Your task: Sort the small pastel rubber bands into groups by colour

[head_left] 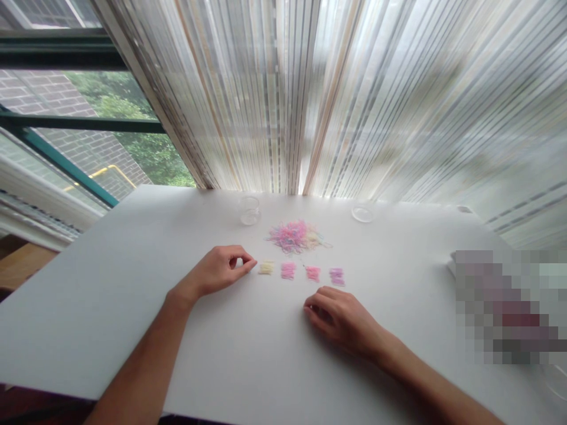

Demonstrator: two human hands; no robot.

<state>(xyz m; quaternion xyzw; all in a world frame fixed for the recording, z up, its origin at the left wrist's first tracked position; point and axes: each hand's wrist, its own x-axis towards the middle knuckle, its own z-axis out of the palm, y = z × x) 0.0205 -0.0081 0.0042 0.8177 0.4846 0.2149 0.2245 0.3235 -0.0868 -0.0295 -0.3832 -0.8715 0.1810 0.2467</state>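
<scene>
A loose pile of thin, pastel-coloured strands lies on the white table. In front of it, similar short strands are set out in a row of small bundles: a yellow bundle, a pink bundle, a coral-pink bundle and a purple bundle. My left hand is closed in a thumb-and-finger pinch just left of the yellow bundle. Curled on the table below the coral-pink and purple bundles, my right hand has thumb and fingertips together. Anything in either pinch is too small to make out.
A clear round container stands behind the pile to the left. A clear round lid or shallow dish lies behind to the right. At the right edge is a pixelated object. A striped curtain hangs along the table's far edge.
</scene>
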